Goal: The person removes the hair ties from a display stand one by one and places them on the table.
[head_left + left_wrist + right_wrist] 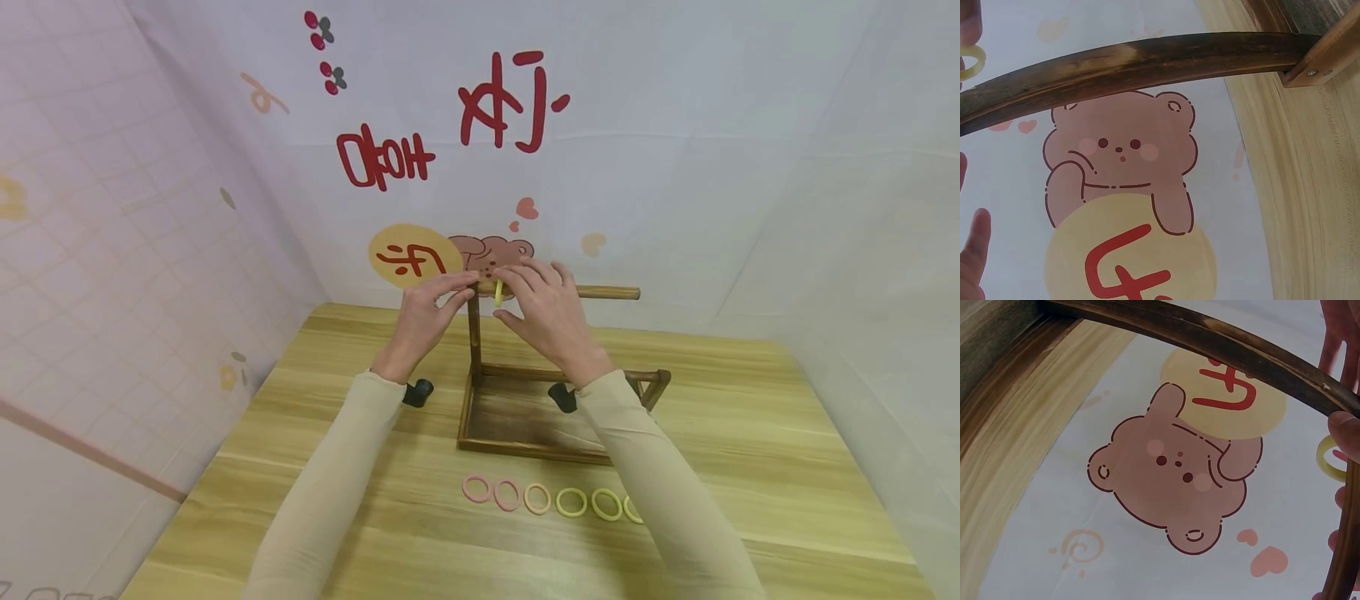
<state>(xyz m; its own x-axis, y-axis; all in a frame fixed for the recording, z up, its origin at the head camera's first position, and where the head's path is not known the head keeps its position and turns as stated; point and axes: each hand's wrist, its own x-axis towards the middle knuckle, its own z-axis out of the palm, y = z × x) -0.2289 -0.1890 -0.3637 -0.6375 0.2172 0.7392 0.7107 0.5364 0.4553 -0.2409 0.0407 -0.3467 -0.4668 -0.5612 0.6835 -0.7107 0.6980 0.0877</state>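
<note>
Yellow, thin, round: small ring (pixel 498 292) on dark wooden rod (pixel 600 292). Pinched in right hand (pixel 551 317) grip. Left hand (pixel 423 317) grip closed around rod end.

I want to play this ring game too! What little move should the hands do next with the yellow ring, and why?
Probably slide the yellow ring further along the wooden bar. It hangs by the right hand, near the bar's left end, where the left hand touches the bar. Six more rings wait on the table, so they need room.
</note>
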